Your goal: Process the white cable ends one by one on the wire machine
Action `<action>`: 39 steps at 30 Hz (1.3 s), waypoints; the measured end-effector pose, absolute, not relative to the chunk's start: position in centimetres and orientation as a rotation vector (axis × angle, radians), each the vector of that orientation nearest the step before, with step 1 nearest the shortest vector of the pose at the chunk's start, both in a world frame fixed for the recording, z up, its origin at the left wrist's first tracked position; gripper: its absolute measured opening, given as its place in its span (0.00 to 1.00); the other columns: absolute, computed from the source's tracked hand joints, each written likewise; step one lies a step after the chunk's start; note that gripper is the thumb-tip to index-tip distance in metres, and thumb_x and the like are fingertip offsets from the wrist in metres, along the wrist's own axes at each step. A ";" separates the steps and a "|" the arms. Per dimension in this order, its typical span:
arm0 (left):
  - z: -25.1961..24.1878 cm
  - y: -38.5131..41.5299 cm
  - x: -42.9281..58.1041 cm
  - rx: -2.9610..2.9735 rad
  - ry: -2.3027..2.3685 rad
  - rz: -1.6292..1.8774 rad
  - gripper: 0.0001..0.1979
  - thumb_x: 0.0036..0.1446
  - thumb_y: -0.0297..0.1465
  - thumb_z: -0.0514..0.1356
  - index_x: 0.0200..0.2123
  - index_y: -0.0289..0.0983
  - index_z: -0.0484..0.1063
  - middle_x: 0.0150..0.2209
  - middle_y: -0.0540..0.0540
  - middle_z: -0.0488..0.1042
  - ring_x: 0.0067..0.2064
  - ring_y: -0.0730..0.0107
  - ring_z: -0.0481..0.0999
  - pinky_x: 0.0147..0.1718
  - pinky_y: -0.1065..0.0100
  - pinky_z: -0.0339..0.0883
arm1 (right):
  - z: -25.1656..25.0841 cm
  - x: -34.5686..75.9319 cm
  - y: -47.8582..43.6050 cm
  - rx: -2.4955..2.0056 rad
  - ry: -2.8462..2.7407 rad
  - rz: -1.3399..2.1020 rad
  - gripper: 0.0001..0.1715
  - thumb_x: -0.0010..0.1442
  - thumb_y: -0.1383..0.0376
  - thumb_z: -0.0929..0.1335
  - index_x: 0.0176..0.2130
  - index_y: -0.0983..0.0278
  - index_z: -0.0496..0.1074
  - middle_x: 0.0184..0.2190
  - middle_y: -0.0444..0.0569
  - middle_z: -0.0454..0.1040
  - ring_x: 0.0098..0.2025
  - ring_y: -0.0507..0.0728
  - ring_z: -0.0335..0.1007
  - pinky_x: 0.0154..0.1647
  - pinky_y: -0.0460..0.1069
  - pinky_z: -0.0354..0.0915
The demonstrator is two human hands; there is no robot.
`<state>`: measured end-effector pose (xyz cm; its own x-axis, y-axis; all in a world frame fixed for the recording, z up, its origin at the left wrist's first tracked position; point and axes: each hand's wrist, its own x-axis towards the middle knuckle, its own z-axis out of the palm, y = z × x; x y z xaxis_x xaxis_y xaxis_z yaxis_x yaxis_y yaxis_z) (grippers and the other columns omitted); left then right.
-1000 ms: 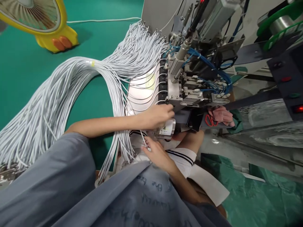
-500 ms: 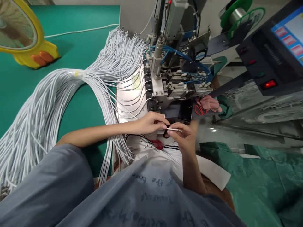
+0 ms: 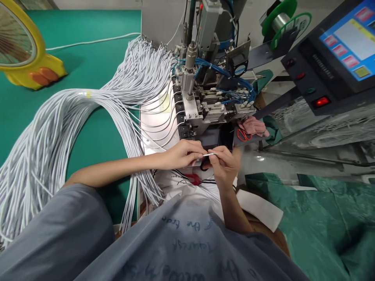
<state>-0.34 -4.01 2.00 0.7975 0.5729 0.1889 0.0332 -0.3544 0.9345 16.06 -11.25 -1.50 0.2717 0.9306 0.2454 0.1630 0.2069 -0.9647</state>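
Observation:
Between my hands, in front of the machine's near edge, a short end of white cable (image 3: 209,154) shows. My left hand (image 3: 185,153) pinches it from the left with thumb and fingertips. From the other side my right hand (image 3: 224,160) closes its thumb and forefinger on the same cable end. The cable's tip is covered by my right fingers. A large bundle of white cables (image 3: 55,117) lies to the left. Several single cables curve from it over a pale plate (image 3: 156,117) into a row of black clamps (image 3: 182,105) on the machine.
The soldering-like machine (image 3: 202,89) with blue hoses stands ahead. A solder-wire spool (image 3: 281,23) and a control screen (image 3: 348,47) are on the right. Red-handled scissors (image 3: 243,135) lie beside a pink cloth (image 3: 253,126). A yellow fan (image 3: 43,72) stands on the green mat (image 3: 93,27).
The cable piece showing between my hands is shorter, and my right fingers now cover its tip. The whole view has shifted slightly, with the machine and screen farther left.

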 end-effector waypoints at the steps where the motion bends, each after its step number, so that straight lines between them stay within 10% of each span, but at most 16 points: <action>1: 2.1 -4.0 -0.3 1.882 0.465 0.607 0.14 0.63 0.30 0.51 0.40 0.32 0.76 0.31 0.46 0.71 0.25 0.79 0.69 0.29 0.74 0.65 | -1.4 16.0 -11.3 -1.267 -1.206 0.695 0.08 0.56 0.64 0.69 0.36 0.59 0.78 0.29 0.47 0.70 0.26 0.51 0.66 0.23 0.48 0.66; 14: 1.5 -4.1 -0.2 1.928 0.582 0.723 0.08 0.57 0.28 0.57 0.29 0.33 0.75 0.26 0.48 0.72 0.28 0.76 0.69 0.28 0.74 0.63 | -1.3 14.8 -11.0 -1.273 -1.112 0.814 0.09 0.54 0.60 0.69 0.28 0.61 0.77 0.23 0.44 0.66 0.21 0.50 0.59 0.18 0.47 0.58; 24: 1.8 -1.7 -1.5 3.051 0.428 0.521 0.15 0.57 0.19 0.47 0.39 0.32 0.72 0.30 0.44 0.70 0.30 0.71 0.66 0.27 0.70 0.58 | 0.6 16.9 -9.4 -1.448 -1.635 0.685 0.13 0.56 0.65 0.67 0.21 0.64 0.70 0.17 0.41 0.57 0.19 0.48 0.51 0.20 0.47 0.50; 39: 1.5 -1.1 -1.3 2.230 0.374 0.651 0.16 0.55 0.19 0.49 0.40 0.34 0.74 0.34 0.44 0.72 0.33 0.74 0.71 0.33 0.73 0.63 | 1.4 17.6 -7.6 -1.257 -1.378 1.115 0.11 0.52 0.62 0.69 0.21 0.65 0.71 0.21 0.43 0.64 0.22 0.49 0.56 0.19 0.46 0.50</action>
<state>-1.27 -1.09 1.50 0.8263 0.4531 0.3346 0.0606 -0.6621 0.7470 17.61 -7.60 1.40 -0.0422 0.9975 0.0576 0.1521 0.0634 -0.9863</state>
